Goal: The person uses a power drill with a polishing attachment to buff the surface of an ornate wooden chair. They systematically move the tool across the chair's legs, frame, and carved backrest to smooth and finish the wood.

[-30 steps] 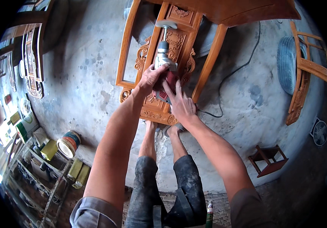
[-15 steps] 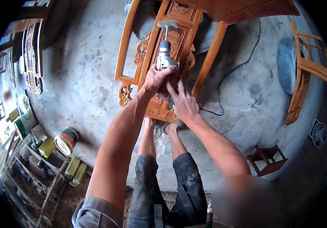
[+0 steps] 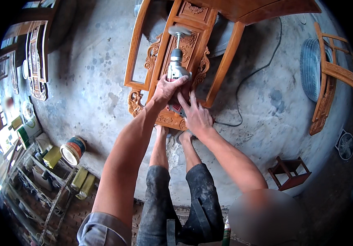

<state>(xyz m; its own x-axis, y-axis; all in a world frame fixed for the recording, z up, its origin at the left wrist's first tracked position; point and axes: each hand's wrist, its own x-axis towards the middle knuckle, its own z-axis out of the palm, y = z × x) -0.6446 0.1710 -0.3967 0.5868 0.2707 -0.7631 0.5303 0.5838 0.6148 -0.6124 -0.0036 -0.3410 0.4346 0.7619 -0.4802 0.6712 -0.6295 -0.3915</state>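
Note:
A power drill with a silver and red body points away from me. From its chuck runs a shaft with a pale round disc at the end, blurred at the rim. My left hand is closed around the drill's front part, thumb across the top. My right hand is closed at the rear of the drill, partly hiding the red body, with two fingers stretched forward along it. Beneath the drill lies a carved, orange-brown wooden chair, its carved back panel under the disc.
A black power cord curves over the concrete floor on the right. Beyond it stand a tyre, another carved wooden frame and a small dark stool. A paint bucket and a cluttered metal rack are at left.
The drill and both hands have shifted slightly toward me and a little to the left, bringing the disc lower over the carved panel. Both hands keep their grip.

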